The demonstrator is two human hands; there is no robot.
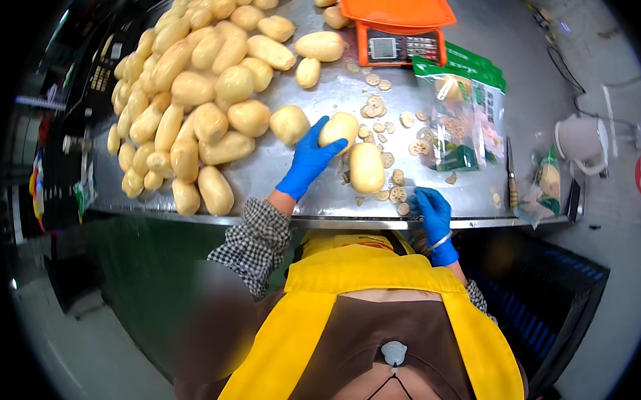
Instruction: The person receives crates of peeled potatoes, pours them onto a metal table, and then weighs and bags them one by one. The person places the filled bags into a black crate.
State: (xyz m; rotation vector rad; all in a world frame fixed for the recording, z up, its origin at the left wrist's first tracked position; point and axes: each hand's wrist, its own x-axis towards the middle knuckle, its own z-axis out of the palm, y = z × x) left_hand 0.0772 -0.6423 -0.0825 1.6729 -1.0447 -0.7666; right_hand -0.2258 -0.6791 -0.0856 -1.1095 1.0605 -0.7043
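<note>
My left hand (313,155), in a blue glove, grips a peeled lotus root segment (340,131) just above the steel table (320,197) or resting on it. Another thick lotus root segment (367,169) lies to its right, among cut lotus root slices (398,194). My right hand (432,213), also blue-gloved, is at the table's front edge beside those slices, with its fingers curled; whether it holds anything cannot be told. A large heap of peeled lotus roots (212,88) covers the left part of the table. One round segment (290,124) touches or nearly touches my left fingers.
An orange digital scale (396,10) stands at the back. Green-and-clear plastic bags (458,120) lie right of the slices. Farther right are a wooden-handled knife (512,179), a filled bag (547,188) and a pale jug (580,139). A black crate (552,301) stands below the table at right.
</note>
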